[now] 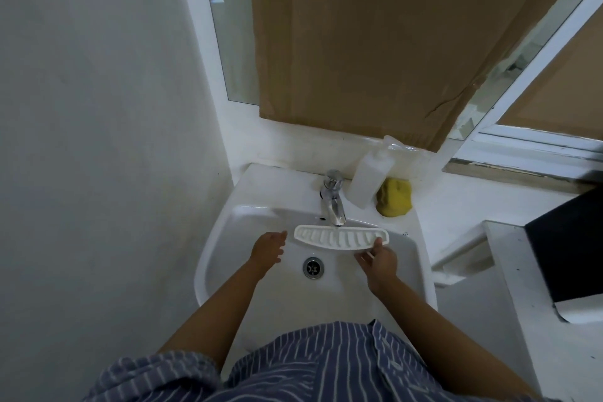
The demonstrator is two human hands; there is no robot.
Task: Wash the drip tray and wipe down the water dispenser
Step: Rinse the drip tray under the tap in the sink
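1. Two bare forearms reached forward from striped sleeves over a white sink, both hands low inside the basin.
2. The right hand was at the near right end of the tray, its thumb lying up against the tray's rim and its fingers curled beneath, so that it pinched the edge.
3. The tray was a long, white, ribbed piece, held roughly level across the basin, just under the spout of the tap.
4. Whether water was running I could not tell.
5. The left hand held nothing; its fingers were straight and loosely spread, pointing toward the tray's left end, the fingertips just beside it but apart from it.
6. The left wrist was bent slightly, palm turned inward toward the tray.
7. The drain sat between the two wrists, below the tray.
8. On the sink's back ledge, right of the tap, stood a white bottle, tilted in this wide view, and just beside it a yellow sponge.
9. Brown cardboard covered most of the window behind.
10. A white desk at the right carried a dark object, only partly seen.
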